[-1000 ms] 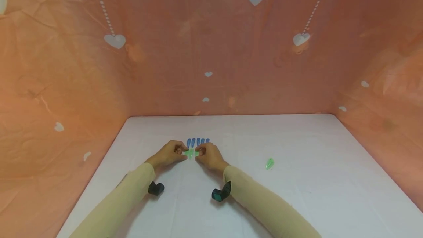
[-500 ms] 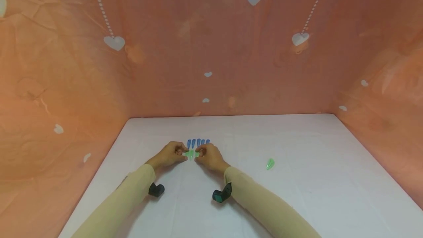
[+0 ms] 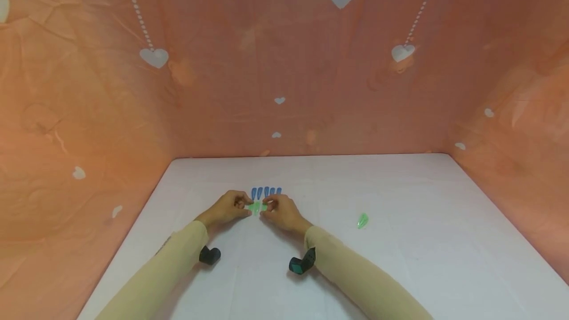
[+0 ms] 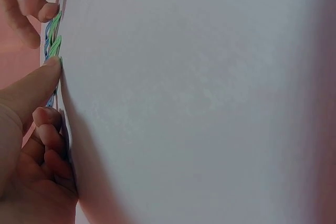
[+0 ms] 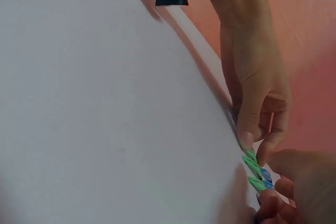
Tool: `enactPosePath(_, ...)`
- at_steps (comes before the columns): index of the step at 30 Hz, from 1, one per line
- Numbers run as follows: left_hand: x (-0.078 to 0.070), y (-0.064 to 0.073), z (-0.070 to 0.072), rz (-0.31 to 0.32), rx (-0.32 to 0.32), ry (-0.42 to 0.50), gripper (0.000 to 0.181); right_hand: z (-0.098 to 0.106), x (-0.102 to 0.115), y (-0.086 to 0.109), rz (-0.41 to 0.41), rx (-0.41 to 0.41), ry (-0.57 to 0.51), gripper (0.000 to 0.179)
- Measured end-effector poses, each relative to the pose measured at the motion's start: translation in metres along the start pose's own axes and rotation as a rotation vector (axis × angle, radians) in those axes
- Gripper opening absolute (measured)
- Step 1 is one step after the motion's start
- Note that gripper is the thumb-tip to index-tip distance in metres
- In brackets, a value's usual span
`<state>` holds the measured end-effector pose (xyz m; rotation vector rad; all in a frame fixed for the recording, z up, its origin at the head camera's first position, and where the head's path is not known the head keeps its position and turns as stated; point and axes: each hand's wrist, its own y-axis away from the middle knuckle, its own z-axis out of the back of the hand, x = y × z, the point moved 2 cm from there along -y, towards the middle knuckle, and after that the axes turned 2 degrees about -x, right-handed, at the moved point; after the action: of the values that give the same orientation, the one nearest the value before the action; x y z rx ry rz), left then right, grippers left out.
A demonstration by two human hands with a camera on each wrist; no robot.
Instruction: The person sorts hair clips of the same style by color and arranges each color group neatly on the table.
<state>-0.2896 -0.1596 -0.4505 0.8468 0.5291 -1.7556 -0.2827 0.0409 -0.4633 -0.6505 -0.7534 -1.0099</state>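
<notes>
Small green snap hair clips (image 3: 256, 207) lie side by side between my two hands, below a row of several blue hair clips (image 3: 266, 191). My left hand (image 3: 227, 206) pinches the leftmost green clip, its thumb (image 4: 44, 80) against the clip's near end in the left wrist view. With thumb and forefinger, my right hand (image 3: 284, 213) grips the green clip at the right end of the group. Fingers partly cover both outer clips. In the right wrist view, green clips (image 5: 257, 183) show between the hands, with blue ones behind.
Apart from the others, one green hair clip (image 3: 362, 220) lies to the right on the white tabletop (image 3: 400, 260). An orange cloth with white hearts (image 3: 311, 78) surrounds the table at the back and sides. Dark wrist cameras (image 3: 302, 262) stick out from the sleeves.
The right wrist and its camera have shifted slightly right and toward the body, with the fingertips staying at the green clip. The left hand and the clips stay nearly in place.
</notes>
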Motion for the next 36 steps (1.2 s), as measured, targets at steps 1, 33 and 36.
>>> enactPosePath(1, 0.000, 0.000, 0.000, -0.005, 0.001, 0.002, 0.022, 0.001, 0.000, 0.001, 0.006, 0.007, -0.009, 0.033)
enactPosePath(33, 0.000, -0.001, 0.002, -0.007, -0.003, 0.019, 0.024, 0.080, -0.009, 0.062, -0.001, 0.011, -0.076, 0.031)
enactPosePath(36, 0.001, 0.000, 0.002, -0.007, -0.004, 0.018, 0.024, 0.089, -0.015, 0.068, -0.020, -0.001, -0.064, 0.031)
